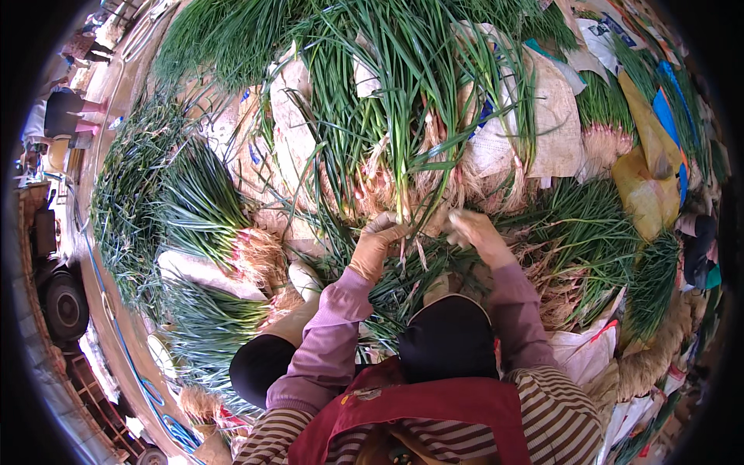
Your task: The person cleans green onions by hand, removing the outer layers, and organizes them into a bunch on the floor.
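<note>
Green, strappy scallions (pixel 403 116) with pale, hairy roots lie heaped ahead. Left hand (pixel 377 240), in a tan rubbery glove, pinches stalks at the root end; right hand (pixel 478 232), likewise gloved, closes on stalks just beside it. Woven white sacks (pixel 542 116) underlie the piles — dusty pavement (pixel 108 93) at left.

Two gloved hands are in view, the left hand (pixel 377 242) and the right hand (pixel 478 235), both at the root end of one loose sheaf of green onions (pixel 403 116). Beside it lie at least four tied bunches of green onions, among them one at the left (pixel 203 208), one below it (pixel 213 322) and one at the upper right (pixel 606 116); further heaps blur together and cannot be counted. One vehicle wheel (pixel 63 304) shows at the left edge, and two yellow sacks (pixel 647 167) lie at the right.
</note>
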A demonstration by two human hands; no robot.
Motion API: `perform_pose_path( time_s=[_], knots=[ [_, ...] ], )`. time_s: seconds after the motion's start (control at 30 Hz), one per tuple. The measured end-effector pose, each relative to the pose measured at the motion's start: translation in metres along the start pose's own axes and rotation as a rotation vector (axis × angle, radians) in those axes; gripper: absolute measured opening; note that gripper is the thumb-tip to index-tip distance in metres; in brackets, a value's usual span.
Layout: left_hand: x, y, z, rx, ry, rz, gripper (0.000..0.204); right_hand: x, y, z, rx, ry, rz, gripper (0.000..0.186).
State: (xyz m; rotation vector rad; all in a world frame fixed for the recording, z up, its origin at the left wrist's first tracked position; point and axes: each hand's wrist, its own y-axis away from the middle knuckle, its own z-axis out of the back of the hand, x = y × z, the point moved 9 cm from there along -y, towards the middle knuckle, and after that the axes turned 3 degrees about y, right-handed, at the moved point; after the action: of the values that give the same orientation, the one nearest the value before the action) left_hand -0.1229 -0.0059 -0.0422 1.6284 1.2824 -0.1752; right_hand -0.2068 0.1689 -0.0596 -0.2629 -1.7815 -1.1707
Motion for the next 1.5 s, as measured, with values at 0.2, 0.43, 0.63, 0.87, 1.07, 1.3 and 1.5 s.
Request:
perform_pose_path(
  time_s=[0.2,0.43,0.63,0.87,1.07,1.3,1.5],
  knots=[
    [-0.032,0.01,0.013,-0.109,-0.097,-0.198,0.01,0.027,-0.036,0.006,-0.185,-0.454,0.242,0.025],
    [-0.083,0.034,0.095,-0.493,-0.006,-0.556,0.005,0.029,-0.024,0.017,-0.226,0.116,0.3,0.015],
    [-0.025,0.021,-0.004,0.046,-0.156,-0.139,0.014,0.064,-0.013,-0.07,0.014,0.161,0.381,0.016],
    [-0.003,0.015,-0.002,0.056,-0.079,-0.018,0.01,0.093,0.009,-0.07,-0.404,0.739,0.776,0.009],
    [-0.01,0.016,0.008,0.046,-0.01,-0.069,0.012,0.018,-0.043,0.025,-0.244,0.52,0.384,0.047],
    [0.006,0.009,0.005,0.024,0.202,0.015,0.022,-0.009,0.006,-0.129,0.509,0.469,0.454,0.018],
    [-0.091,0.051,-0.002,0.38,0.667,-0.208,0.026,-0.108,-0.043,-0.026,0.16,1.388,0.261,0.016]
  ],
)
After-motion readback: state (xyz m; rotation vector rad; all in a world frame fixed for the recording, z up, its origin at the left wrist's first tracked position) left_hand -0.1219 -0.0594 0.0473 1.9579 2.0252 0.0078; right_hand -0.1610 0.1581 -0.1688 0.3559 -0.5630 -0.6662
